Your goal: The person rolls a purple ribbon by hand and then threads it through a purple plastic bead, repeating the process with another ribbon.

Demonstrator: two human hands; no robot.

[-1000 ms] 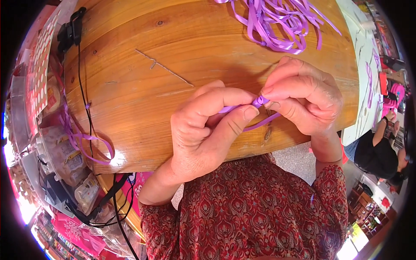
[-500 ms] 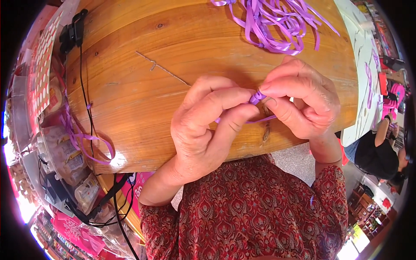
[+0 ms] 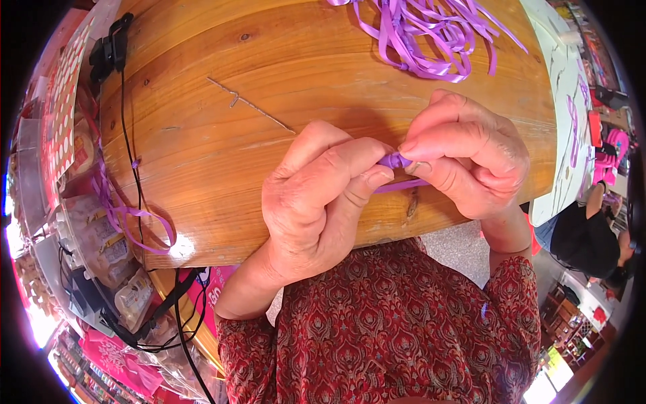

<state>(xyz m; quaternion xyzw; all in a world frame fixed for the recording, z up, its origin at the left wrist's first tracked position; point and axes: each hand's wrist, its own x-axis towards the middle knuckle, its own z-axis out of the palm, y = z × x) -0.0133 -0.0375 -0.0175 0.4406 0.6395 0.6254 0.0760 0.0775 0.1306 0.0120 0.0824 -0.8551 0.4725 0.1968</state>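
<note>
Between the fingertips of both hands is a purple ribbon (image 3: 395, 161), bunched into a small knot-like roll. My left hand (image 3: 319, 195) pinches its left end between thumb and forefinger. On the other side, the thumb and forefinger of my right hand (image 3: 471, 155) are closed on the right end. A flat strand of the same ribbon runs below the roll, just over the wooden table (image 3: 195, 182). Just how the ribbon is wound is hidden by the fingertips. Beyond my left hand lies a thin twisted wire (image 3: 252, 106) with a small hook partway along.
A pile of purple ribbons (image 3: 424, 40) lies at the far right of the table. A black cable (image 3: 128, 128) and a ribbon loop (image 3: 145, 232) hang along the left edge, beside packaged goods (image 3: 108, 242). Another person (image 3: 582, 236) is at the right, past a white marbled surface (image 3: 558, 148).
Both hands still pinch the ribbon. My left hand has shifted slightly left and its fingertips drew back; the roll now looks turned and more stretched sideways between them.
</note>
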